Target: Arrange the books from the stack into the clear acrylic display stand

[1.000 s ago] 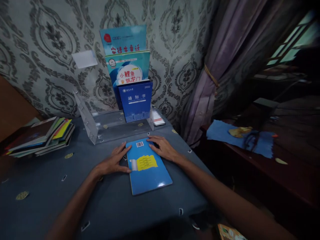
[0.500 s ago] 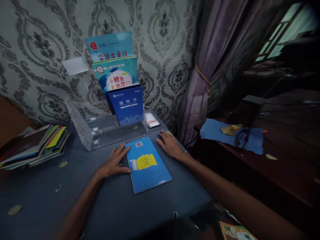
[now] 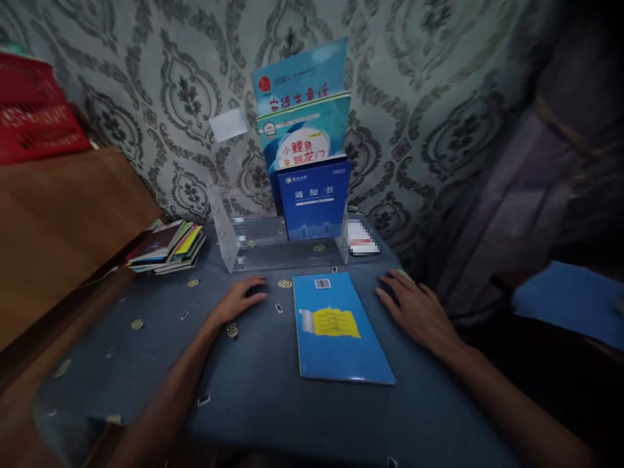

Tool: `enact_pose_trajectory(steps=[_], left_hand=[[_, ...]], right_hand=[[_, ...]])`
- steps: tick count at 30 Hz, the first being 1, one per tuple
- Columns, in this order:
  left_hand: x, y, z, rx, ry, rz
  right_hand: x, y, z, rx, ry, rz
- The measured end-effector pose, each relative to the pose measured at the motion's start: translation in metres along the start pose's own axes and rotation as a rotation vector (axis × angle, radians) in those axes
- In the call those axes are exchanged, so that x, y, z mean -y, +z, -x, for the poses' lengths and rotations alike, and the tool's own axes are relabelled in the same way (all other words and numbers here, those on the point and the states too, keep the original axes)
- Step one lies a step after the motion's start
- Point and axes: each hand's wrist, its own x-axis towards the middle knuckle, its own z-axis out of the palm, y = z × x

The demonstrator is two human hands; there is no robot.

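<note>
A blue booklet lies flat on the desk, back cover up with its barcode toward the wall, between the person's two hands and touching neither. The left hand rests palm down on the blue cloth to the booklet's left, fingers loosely curled and its grip holding nothing; the right hand lies flat and spread to the booklet's right, its grip likewise released. Just beyond the booklet stands a clear acrylic display rack, stepped in tiers, with three books upright at its right end: a dark blue notice book in front, a teal children's book behind it and a light blue fairy-tale book at the back. The left part of the rack shows no books. A stack of thin books lies well apart at the desk's left edge. Handling the booklet well would, I judge, call for lifting it by both long edges (thin covers bend under a one-sided pinch), keeping it upright and square to the rack's tiers, and easing its bottom edge down without knocking the standing books
</note>
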Motion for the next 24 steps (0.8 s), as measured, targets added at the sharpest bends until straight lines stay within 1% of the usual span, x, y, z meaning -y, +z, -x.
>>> enact_pose_trajectory(steps=[1, 2, 5, 7, 9, 11, 15, 21, 24], left_hand=[[0.014, -0.008, 0.007, -0.091, -0.116, -0.089], [0.029, -0.016, 0.015, -0.157, -0.218, -0.148], [0.075, -0.041, 0.039, -0.301, -0.46, -0.268], [0.101, -0.054, 0.05, -0.366, -0.612, -0.348], [0.122, -0.063, 0.056, -0.382, -0.71, -0.403], [0.137, -0.069, 0.055, -0.361, -0.743, -0.432], [0.159, -0.076, 0.046, -0.316, -0.738, -0.453], [0.182, -0.086, 0.037, -0.314, -0.704, -0.446], [0.192, -0.088, 0.033, -0.313, -0.679, -0.454]], right_hand=[[-0.001, 0.001, 0.0, 0.008, 0.002, 0.004], [-0.002, 0.002, 0.0, 0.014, 0.003, 0.009], [-0.002, 0.002, 0.0, 0.02, -0.003, 0.016], [-0.002, 0.001, 0.0, 0.026, -0.01, 0.015], [-0.002, 0.0, -0.001, 0.041, -0.013, 0.015], [-0.002, 0.0, -0.002, 0.051, -0.012, 0.017], [-0.004, 0.002, -0.003, 0.057, 0.005, 0.012], [-0.009, 0.007, -0.002, 0.031, 0.005, 0.006], [-0.009, 0.005, -0.002, 0.052, 0.009, 0.008]])
